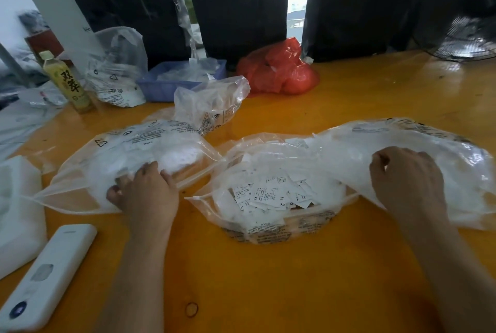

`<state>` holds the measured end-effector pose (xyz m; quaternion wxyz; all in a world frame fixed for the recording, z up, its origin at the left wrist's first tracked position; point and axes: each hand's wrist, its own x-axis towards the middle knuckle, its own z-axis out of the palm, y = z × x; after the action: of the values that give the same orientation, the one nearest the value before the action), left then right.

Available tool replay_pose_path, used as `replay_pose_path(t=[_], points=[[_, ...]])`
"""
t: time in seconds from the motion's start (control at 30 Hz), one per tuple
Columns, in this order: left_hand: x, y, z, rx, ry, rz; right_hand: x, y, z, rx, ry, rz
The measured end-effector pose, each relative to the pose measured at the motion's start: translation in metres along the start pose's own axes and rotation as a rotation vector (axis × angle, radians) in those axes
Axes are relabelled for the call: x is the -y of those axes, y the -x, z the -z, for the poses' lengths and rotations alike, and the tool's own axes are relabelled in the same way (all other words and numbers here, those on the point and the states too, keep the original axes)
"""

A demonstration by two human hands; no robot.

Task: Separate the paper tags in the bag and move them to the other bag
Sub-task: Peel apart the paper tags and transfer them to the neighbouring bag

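Note:
Three clear plastic bags lie on the orange table (268,279). The middle bag (268,228) is open toward me and holds a heap of small white paper tags (271,195) printed with sizes. My left hand (145,193) reaches into the mouth of the left bag (128,150), fingers curled inside it; what they hold is hidden. My right hand (405,179) lies on the right bag (429,144), fingers bent and pinching its plastic.
A white remote-like device (45,276) and a white foam block (18,209) lie at the front left. Behind stand a green tea bottle (67,80), a blue basket (171,80), more clear bags (212,107), a red bag (279,69) and a fan (464,37).

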<state>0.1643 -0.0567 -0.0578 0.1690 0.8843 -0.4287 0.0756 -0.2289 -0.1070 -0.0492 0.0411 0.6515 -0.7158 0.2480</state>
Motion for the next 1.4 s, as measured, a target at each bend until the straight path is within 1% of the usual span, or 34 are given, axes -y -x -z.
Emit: replay_pose_path(t=[0.07,0.1,0.17,0.23,0.3,0.4,0.47,0.6,0.67,0.7,0.77,0.83,0.9,1.0,1.07,1.13,1.27,1.4], points=[[-0.002,-0.002,-0.001,0.156,-0.099,0.075,-0.008,-0.005,-0.001,0.113,0.138,-0.030],[-0.002,-0.002,-0.003,0.199,-0.110,0.084,-0.010,-0.006,-0.001,0.175,0.158,-0.053],[-0.002,-0.001,-0.004,0.204,-0.106,0.076,-0.011,-0.006,0.000,0.260,0.177,-0.099],[-0.006,0.002,-0.003,0.147,-0.082,0.059,-0.011,-0.004,-0.001,0.278,0.203,-0.107],[-0.014,0.009,-0.001,0.050,-0.014,0.000,-0.010,-0.004,-0.001,0.231,0.179,-0.100],[-0.028,0.023,-0.004,-0.141,0.110,-0.174,-0.009,-0.007,-0.001,0.130,0.120,-0.082],[-0.039,0.034,-0.006,-0.226,0.195,-0.282,-0.008,-0.008,-0.001,0.051,0.095,-0.070],[-0.054,0.050,-0.008,-0.279,0.344,-0.480,-0.008,-0.009,-0.002,-0.002,0.044,-0.086],[-0.059,0.056,-0.010,-0.278,0.476,-0.598,-0.008,-0.008,-0.002,-0.077,-0.078,-0.092],[-0.062,0.059,-0.010,-0.253,0.554,-0.645,-0.007,-0.008,-0.002,-0.126,-0.179,-0.099],[-0.068,0.066,-0.010,-0.167,0.698,-0.677,-0.002,-0.006,0.001,-0.184,-0.405,-0.108],[-0.074,0.072,-0.009,-0.057,0.788,-0.673,0.009,0.000,0.004,-0.161,-0.649,-0.100],[-0.078,0.079,-0.006,0.084,0.874,-0.667,0.025,0.010,0.005,-0.042,-0.875,-0.056],[-0.083,0.086,-0.006,0.300,1.045,-0.637,0.049,0.026,0.003,0.261,-1.085,0.054],[-0.084,0.089,-0.006,0.459,1.117,-0.602,0.062,0.035,-0.002,0.402,-1.115,0.143],[-0.084,0.089,-0.007,0.543,1.142,-0.570,0.071,0.040,-0.008,0.456,-1.102,0.208],[-0.082,0.086,-0.010,0.572,1.155,-0.433,0.078,0.049,-0.018,0.503,-1.106,0.251],[-0.083,0.083,-0.011,0.614,1.295,-0.259,0.078,0.052,-0.021,0.554,-1.129,0.210]])
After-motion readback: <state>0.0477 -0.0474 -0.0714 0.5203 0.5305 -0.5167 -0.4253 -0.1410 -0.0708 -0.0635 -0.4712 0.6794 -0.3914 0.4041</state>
